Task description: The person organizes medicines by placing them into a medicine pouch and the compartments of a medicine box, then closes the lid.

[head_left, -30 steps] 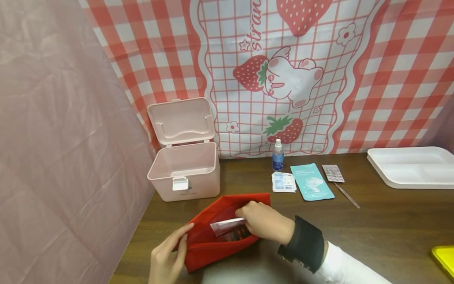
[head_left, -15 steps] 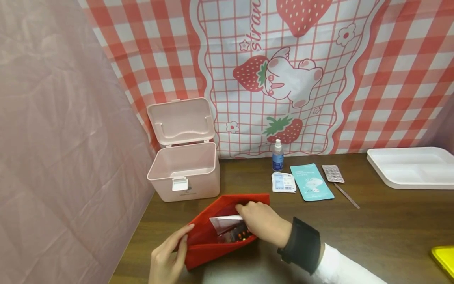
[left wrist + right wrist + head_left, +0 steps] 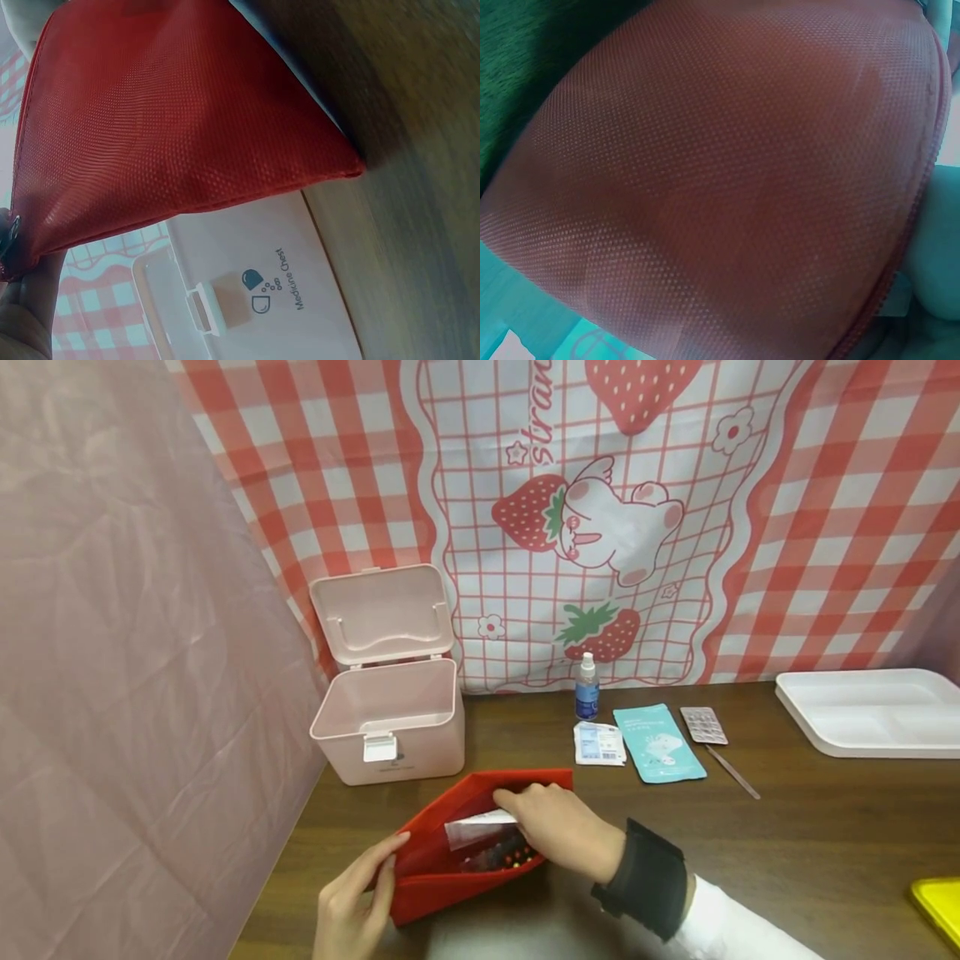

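Note:
A red zippered pouch (image 3: 442, 902) gapes upward at the front of the table in the head view. My left hand (image 3: 356, 893) pinches its left end between thumb and fingers. My right hand (image 3: 558, 827) reaches into the mouth, fingertips hidden inside. From its grip juts a flat white packet (image 3: 468, 832) with a see-through part. Below that lies a dark item with orange dots (image 3: 513, 856) in clear wrapping. Red fabric (image 3: 172, 112) fills much of the left wrist view. In the right wrist view, part of my right hand (image 3: 937, 247) shows beyond the zip edge.
Behind the pouch stands a lidded pink medicine chest (image 3: 408, 752), its lid up. To the right are a spray bottle (image 3: 587, 693), a white packet with blue print (image 3: 599, 744), a teal pouch (image 3: 660, 743), a blister pack (image 3: 703, 726), tweezers (image 3: 733, 772) and a white tray (image 3: 840, 747).
My right hand shifts slightly inside the pouch and the white packet tilts a little with it. More orange dots show below. The pouch's lower left corner rises slightly; my left hand keeps its hold.

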A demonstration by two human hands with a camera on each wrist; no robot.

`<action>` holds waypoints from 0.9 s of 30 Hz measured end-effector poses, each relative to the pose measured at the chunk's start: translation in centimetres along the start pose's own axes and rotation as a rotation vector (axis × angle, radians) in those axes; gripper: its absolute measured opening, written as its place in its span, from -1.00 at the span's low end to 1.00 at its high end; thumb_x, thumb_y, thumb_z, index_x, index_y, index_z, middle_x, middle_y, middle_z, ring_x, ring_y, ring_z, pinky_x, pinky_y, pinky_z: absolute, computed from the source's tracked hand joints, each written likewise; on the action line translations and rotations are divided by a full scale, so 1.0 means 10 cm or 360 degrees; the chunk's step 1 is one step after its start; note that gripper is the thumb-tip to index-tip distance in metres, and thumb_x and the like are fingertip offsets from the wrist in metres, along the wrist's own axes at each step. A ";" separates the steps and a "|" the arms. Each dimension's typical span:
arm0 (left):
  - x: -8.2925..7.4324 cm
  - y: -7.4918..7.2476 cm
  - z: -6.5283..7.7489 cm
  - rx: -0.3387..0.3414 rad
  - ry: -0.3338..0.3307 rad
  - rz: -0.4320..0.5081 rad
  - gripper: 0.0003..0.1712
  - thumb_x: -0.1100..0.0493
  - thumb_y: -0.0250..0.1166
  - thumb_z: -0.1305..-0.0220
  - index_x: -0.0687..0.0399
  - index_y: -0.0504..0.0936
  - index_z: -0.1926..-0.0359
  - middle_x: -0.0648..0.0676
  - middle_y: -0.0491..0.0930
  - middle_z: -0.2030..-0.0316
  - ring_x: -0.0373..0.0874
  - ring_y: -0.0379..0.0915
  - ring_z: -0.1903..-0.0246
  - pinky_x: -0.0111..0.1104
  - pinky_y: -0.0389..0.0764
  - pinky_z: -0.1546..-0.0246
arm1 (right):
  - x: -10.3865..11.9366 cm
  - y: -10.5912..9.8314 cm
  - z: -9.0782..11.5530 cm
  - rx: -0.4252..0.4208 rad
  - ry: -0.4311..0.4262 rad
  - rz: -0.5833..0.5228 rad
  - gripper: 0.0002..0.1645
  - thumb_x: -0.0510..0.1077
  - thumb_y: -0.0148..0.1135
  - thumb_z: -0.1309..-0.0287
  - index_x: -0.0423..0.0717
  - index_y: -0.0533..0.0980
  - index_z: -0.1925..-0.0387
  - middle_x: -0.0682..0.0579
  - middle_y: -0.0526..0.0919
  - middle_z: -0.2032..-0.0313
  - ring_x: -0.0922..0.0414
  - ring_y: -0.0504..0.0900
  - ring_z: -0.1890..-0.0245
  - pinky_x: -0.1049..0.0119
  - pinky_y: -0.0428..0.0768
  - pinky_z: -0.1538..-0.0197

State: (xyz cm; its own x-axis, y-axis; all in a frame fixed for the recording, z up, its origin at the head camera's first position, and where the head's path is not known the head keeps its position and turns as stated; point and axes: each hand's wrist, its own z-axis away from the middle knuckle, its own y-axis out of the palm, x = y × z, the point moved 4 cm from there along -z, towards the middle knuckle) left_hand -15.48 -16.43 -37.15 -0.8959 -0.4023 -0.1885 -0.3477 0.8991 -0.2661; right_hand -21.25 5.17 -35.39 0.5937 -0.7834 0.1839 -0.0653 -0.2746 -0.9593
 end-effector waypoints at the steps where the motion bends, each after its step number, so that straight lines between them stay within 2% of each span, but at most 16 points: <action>1: 0.00 0.00 0.00 -0.0001 0.0003 -0.0001 -0.78 0.34 0.11 -0.24 0.43 0.61 0.22 0.17 0.66 0.28 -0.29 0.57 0.17 -0.62 0.53 0.18 | 0.00 0.00 0.00 0.0001 0.0009 0.0017 -0.89 -0.29 0.14 -0.07 -0.01 0.44 0.40 0.06 0.58 0.59 0.11 0.52 0.64 0.22 0.52 0.61; 8: -0.01 0.00 0.00 -0.0002 0.0020 0.0000 -0.78 0.34 0.11 -0.24 0.44 0.61 0.21 0.17 0.66 0.28 -0.27 0.57 0.16 -0.62 0.51 0.13 | 0.02 0.04 0.02 0.0066 0.0070 0.0062 -0.95 -0.23 0.18 -0.05 -0.05 0.56 0.44 0.06 0.59 0.60 0.15 0.50 0.63 0.25 0.55 0.55; 11: 0.00 0.01 0.00 -0.0002 0.0028 0.0011 -0.78 0.35 0.11 -0.24 0.45 0.60 0.21 0.18 0.66 0.27 -0.26 0.58 0.16 -0.61 0.51 0.12 | 0.02 0.04 0.02 0.0101 0.0098 0.0041 -0.94 -0.23 0.20 -0.03 -0.05 0.57 0.48 0.07 0.57 0.62 0.17 0.48 0.63 0.28 0.50 0.57; 14: 0.00 0.01 0.01 -0.0002 0.0029 0.0012 -0.78 0.34 0.11 -0.24 0.45 0.60 0.21 0.18 0.66 0.27 -0.27 0.57 0.16 -0.61 0.51 0.13 | 0.03 0.04 0.04 0.0103 0.0103 0.0097 -0.97 -0.20 0.26 0.03 -0.06 0.56 0.51 0.08 0.56 0.64 0.16 0.47 0.64 0.30 0.47 0.59; 17: 0.00 0.01 0.01 0.0001 0.0026 0.0013 -0.77 0.34 0.11 -0.24 0.45 0.60 0.21 0.18 0.66 0.27 -0.28 0.57 0.15 -0.61 0.52 0.14 | 0.07 -0.01 0.06 0.0025 0.0082 0.0235 -0.87 -0.13 0.34 0.10 -0.05 0.54 0.48 0.08 0.56 0.63 0.15 0.47 0.65 0.30 0.43 0.63; 21: 0.01 0.01 0.01 -0.0003 0.0039 0.0025 -0.78 0.35 0.11 -0.24 0.46 0.60 0.21 0.18 0.66 0.27 -0.27 0.57 0.16 -0.61 0.53 0.15 | 0.16 -0.11 0.08 -0.0164 0.0041 0.0388 -0.80 -0.03 0.39 0.14 -0.01 0.55 0.50 0.10 0.58 0.62 0.14 0.47 0.66 0.32 0.38 0.66; 25: 0.01 0.01 0.00 -0.0003 0.0036 0.0028 -0.78 0.35 0.11 -0.24 0.47 0.60 0.22 0.18 0.66 0.27 -0.27 0.57 0.15 -0.61 0.53 0.16 | 0.21 -0.19 0.08 -0.0296 -0.0011 0.0459 -0.93 -0.18 0.35 0.14 0.05 0.58 0.57 0.14 0.61 0.62 0.14 0.44 0.61 0.35 0.36 0.64; 27: 0.00 0.01 0.00 -0.0001 0.0028 0.0025 -0.78 0.35 0.11 -0.24 0.47 0.60 0.22 0.18 0.66 0.26 -0.28 0.57 0.15 -0.61 0.53 0.17 | 0.20 -0.19 0.07 -0.0325 -0.0013 0.0475 -0.86 -0.27 0.30 0.17 0.06 0.59 0.62 0.17 0.61 0.64 0.14 0.44 0.60 0.35 0.37 0.63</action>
State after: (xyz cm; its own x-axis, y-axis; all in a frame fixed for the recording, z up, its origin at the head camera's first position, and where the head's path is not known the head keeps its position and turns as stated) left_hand -15.53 -16.38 -37.17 -0.9059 -0.3852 -0.1758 -0.3339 0.9052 -0.2628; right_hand -19.37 4.58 -33.34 0.5305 -0.8417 -0.1004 -0.3951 -0.1408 -0.9078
